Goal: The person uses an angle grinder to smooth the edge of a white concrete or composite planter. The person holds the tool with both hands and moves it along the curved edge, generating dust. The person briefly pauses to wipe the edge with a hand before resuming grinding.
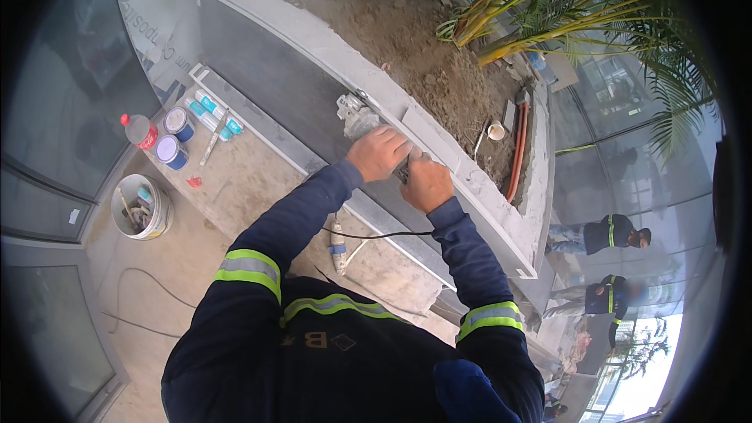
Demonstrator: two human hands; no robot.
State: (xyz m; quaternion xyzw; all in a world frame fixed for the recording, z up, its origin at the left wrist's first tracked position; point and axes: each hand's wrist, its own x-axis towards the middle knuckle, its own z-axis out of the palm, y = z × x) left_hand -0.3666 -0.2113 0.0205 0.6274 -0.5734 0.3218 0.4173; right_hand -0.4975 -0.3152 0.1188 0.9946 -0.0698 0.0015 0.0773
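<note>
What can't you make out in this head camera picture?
Head view, hidden: most of the dark tool, covered by the left hand and right hand.
Head view, hidden: lower ends of the items in the white bucket, behind its wall.
Head view, cut off: the palm plant, by the top edge.
Head view, too small: the far person's hands.

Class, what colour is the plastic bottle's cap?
The bottle cap is red, clearest in the head view.

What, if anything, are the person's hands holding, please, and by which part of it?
The right hand appears closed on a dark object, mostly hidden, so the part gripped cannot be told; nor whether the left hand beside it grips it too.
</note>
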